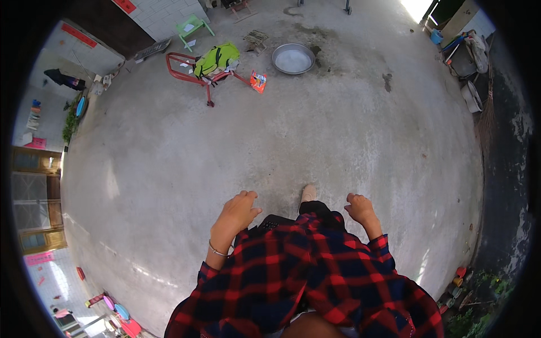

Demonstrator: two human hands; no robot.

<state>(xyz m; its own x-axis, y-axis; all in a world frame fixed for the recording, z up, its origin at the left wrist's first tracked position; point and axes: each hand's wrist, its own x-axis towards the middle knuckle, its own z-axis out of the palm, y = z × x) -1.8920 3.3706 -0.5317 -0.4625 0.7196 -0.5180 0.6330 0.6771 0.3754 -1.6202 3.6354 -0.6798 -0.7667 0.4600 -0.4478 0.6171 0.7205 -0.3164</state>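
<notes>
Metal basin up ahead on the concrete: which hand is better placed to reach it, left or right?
Marginally the right hand: the metal basin lies between both, slightly nearer its line than the left hand. Both hands are empty, loosely curled, and far from it; a hedged call.
</notes>
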